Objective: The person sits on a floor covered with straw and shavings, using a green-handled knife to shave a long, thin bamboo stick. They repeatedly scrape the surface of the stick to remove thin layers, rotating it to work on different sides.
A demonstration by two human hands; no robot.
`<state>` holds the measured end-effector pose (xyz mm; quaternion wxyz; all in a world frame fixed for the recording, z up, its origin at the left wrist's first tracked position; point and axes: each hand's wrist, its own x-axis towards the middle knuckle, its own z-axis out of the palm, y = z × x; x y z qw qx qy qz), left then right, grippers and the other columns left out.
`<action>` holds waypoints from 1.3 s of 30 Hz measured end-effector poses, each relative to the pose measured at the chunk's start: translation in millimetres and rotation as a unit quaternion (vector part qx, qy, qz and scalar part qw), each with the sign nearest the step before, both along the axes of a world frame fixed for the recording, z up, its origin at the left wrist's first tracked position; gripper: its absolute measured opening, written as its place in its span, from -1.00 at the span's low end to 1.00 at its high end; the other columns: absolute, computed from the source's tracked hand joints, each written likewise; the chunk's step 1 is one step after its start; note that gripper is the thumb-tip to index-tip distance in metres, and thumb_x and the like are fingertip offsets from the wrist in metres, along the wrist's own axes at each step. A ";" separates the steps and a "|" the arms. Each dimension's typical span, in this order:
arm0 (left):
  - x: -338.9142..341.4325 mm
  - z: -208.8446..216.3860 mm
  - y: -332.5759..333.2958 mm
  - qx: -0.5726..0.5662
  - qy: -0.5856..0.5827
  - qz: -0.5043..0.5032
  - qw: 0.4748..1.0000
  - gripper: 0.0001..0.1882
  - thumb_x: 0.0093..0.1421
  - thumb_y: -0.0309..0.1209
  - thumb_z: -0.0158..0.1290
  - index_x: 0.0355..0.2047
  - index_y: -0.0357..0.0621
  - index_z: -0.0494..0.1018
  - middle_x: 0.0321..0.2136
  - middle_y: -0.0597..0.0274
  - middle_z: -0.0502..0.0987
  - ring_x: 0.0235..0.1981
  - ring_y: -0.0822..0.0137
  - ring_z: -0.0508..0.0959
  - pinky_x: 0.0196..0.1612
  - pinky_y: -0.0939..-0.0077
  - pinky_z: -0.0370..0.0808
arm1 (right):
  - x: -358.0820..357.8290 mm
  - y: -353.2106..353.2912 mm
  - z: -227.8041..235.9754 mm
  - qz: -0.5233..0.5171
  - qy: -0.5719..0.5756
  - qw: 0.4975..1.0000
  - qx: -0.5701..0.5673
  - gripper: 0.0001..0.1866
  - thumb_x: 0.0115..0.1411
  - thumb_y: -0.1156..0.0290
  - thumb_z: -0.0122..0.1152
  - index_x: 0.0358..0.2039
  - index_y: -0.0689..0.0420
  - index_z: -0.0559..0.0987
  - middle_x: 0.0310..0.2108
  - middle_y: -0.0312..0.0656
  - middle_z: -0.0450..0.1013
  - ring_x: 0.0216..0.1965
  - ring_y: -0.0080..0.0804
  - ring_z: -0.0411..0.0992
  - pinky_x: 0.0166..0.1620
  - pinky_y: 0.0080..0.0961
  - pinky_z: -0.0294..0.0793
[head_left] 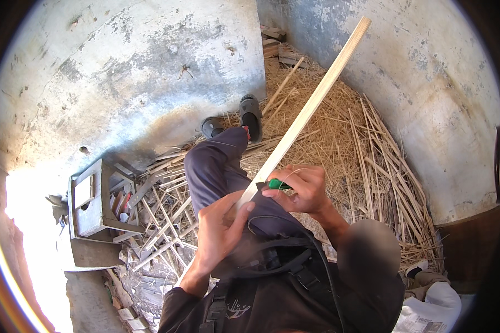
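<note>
The strip (305, 111) slants away from the person's lap, its near end clamped between the left hand's (222, 227) thumb and fingers. The right hand (305, 191) is closed around a green-handled tool (279, 184), its dark end at the strip; beyond lie shavings (328, 150), walled in by scuffed plaster (194, 44).

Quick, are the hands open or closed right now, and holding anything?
Left hand: closed around the near end of a pale wooden strip.
Right hand: closed on a green-handled tool.
</note>
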<state>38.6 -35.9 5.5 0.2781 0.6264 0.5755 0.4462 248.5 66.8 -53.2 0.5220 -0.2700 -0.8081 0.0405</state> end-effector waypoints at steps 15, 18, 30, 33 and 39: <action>-14.9 -20.9 -15.6 -0.035 -0.011 -0.048 0.998 -0.78 0.43 -0.38 0.28 -0.03 -0.24 0.73 -0.62 0.44 0.52 -0.56 0.69 0.33 -0.50 0.59 0.18 | 50.2 33.5 -0.3 -0.102 0.123 0.979 -0.124 -0.73 0.29 0.28 0.51 -0.22 0.25 0.72 -0.57 -0.25 0.53 -0.59 -0.53 0.44 -0.51 -0.52 0.35; -15.4 -1.6 -13.6 -0.124 0.034 -0.032 0.991 -0.77 0.40 -0.38 0.30 -0.04 -0.27 0.69 -0.49 0.10 0.68 -0.49 0.43 0.65 -0.33 0.45 0.54 | 52.4 28.8 -4.8 -0.058 0.150 0.981 -0.112 -0.73 0.28 0.32 0.50 -0.18 0.27 0.71 -0.57 -0.31 0.52 -0.58 -0.60 0.37 -0.49 -0.54 0.32; -15.3 7.0 -2.0 -0.110 0.081 -0.064 0.989 -0.74 0.38 -0.35 0.31 0.00 -0.20 0.68 -0.39 -0.01 0.72 -0.36 0.10 0.77 -0.24 0.32 0.61 | 17.0 11.9 11.6 0.212 0.317 0.820 -0.426 -0.72 0.39 0.46 0.44 0.04 0.32 0.72 -0.22 -0.18 0.71 -0.26 -0.60 0.57 -0.13 -0.56 0.58; -12.0 5.4 5.7 -0.040 0.090 -0.075 0.992 -0.65 0.35 -0.33 0.35 0.07 -0.20 0.65 -0.26 -0.06 0.74 -0.25 0.03 0.78 -0.18 0.29 0.61 | 12.5 9.0 11.1 0.224 0.325 0.808 -0.437 -0.75 0.39 0.48 0.43 0.01 0.33 0.72 -0.19 -0.15 0.72 -0.18 -0.53 0.64 -0.06 -0.51 0.63; -0.6 10.6 22.4 -0.016 0.022 -0.106 0.994 -0.62 0.34 -0.38 0.36 0.12 -0.25 0.63 -0.25 -0.02 0.73 -0.27 0.11 0.75 -0.18 0.33 0.60 | 3.8 2.1 8.4 0.239 0.311 0.821 -0.416 -0.76 0.39 0.51 0.42 0.01 0.34 0.71 -0.16 -0.12 0.72 -0.14 -0.50 0.66 -0.02 -0.48 0.66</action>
